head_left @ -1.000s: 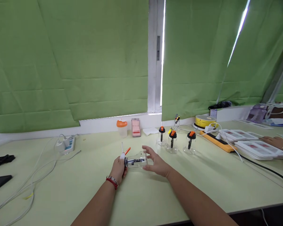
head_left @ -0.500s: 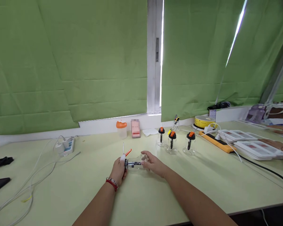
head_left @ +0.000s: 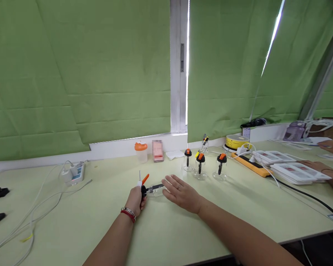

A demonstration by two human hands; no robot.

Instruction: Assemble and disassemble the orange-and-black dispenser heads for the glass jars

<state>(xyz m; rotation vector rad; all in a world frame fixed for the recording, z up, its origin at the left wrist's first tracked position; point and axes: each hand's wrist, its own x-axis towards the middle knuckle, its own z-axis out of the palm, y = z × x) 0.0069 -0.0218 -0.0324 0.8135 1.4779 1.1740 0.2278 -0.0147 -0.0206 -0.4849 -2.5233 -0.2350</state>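
My left hand [head_left: 135, 201] is closed around a black lid [head_left: 143, 191] with an orange lever [head_left: 145, 179] and a thin, pale upright piece. A dark stem runs from the lid into a clear glass bottle [head_left: 157, 191] lying on its side. Between the lid and the bottle's neck a short gap shows. My right hand [head_left: 181, 194] rests over the far end of the bottle, its fingers laid across the glass and hiding that end. Several similar glass bottles [head_left: 200, 166] with black-and-orange lids stand upright to the right.
An orange-lidded cup [head_left: 141, 152] and a pink box [head_left: 158, 150] stand by the wall. White cables [head_left: 36, 207] and a power strip [head_left: 74, 175] lie left. An orange power strip [head_left: 251, 165], a yellow round case [head_left: 236, 142] and stacked white cards [head_left: 296, 171] lie right, near another person's hand [head_left: 319, 168].
The lid has come away from the bottle's neck, opening a gap with the stem in it. My right hand has shifted from gripping the base to lying more over the bottle.
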